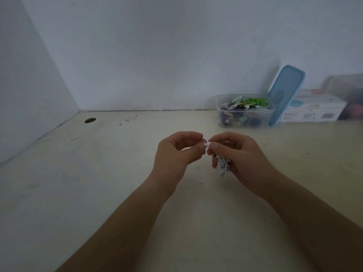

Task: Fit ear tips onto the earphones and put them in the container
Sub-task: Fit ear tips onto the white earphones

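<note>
We note: left hand (176,152) pinches ear tip (206,144); right hand (240,154) grips bundled earphones (222,166); container (225,116) at one o'clock, nearer right hand.

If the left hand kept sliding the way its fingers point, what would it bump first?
The white earphone pinched in the right hand. The left hand looks almost against it, though depth is unclear.

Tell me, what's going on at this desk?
A person is fitting an ear tip. The right hand grips a bundle of white earphones, and the left hand pinches a small white ear tip against them. Whether it is seated is too small to tell. At the back of the desk stands a clear container of other earphones, its blue lid leaning against it.
</note>
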The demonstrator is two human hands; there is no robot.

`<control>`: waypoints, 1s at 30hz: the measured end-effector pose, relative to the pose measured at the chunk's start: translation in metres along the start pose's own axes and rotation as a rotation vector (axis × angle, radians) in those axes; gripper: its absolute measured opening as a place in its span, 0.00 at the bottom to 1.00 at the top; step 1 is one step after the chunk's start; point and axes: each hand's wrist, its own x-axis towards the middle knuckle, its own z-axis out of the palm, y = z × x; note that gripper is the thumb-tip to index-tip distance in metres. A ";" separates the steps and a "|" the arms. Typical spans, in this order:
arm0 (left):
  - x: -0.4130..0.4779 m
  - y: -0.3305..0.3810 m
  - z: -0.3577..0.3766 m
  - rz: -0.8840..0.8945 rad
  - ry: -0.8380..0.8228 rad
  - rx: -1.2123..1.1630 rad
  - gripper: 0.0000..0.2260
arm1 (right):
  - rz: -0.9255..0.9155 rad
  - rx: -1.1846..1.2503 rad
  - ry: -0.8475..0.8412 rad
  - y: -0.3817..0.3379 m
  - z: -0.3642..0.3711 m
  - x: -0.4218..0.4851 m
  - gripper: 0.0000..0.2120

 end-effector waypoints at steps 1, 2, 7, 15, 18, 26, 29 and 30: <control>-0.001 0.000 0.001 0.003 0.002 -0.006 0.09 | -0.007 -0.006 0.008 0.000 0.001 0.000 0.09; -0.002 0.000 0.001 0.009 0.005 -0.009 0.09 | -0.012 -0.011 0.018 0.001 0.001 0.000 0.09; -0.004 0.002 0.002 0.032 -0.033 -0.021 0.09 | -0.041 -0.048 0.061 -0.001 -0.001 0.000 0.09; -0.005 0.000 0.003 -0.009 -0.052 -0.123 0.08 | -0.051 -0.089 0.078 -0.001 -0.005 0.002 0.07; -0.005 0.001 0.003 -0.013 -0.034 -0.137 0.07 | -0.063 -0.090 0.066 -0.002 -0.003 0.001 0.10; -0.004 0.001 0.002 -0.018 0.006 -0.171 0.09 | -0.090 -0.101 0.030 -0.004 -0.005 0.001 0.09; -0.004 0.001 0.003 -0.010 -0.009 -0.149 0.10 | -0.108 -0.130 0.031 -0.005 -0.004 0.000 0.10; -0.005 0.001 0.003 -0.007 -0.014 -0.145 0.10 | -0.118 -0.145 0.037 -0.005 -0.005 0.000 0.09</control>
